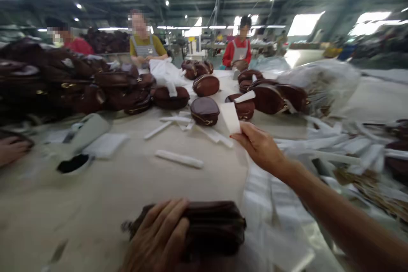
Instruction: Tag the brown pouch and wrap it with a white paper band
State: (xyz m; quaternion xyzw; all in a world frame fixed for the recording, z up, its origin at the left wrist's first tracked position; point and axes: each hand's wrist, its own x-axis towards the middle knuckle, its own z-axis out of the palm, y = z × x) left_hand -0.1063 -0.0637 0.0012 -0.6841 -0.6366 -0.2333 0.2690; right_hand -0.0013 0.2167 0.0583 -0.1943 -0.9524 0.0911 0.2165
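Pinching white strip [230, 117] w/ right grip [259, 146]; left grip [159, 238] clasps brown pouch [212, 227].

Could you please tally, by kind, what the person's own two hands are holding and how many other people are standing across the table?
Dark brown pouch under the left hand: 1
White paper strip pinched in the right hand: 1
Other people standing at the far side of the table: 3
Total: 5
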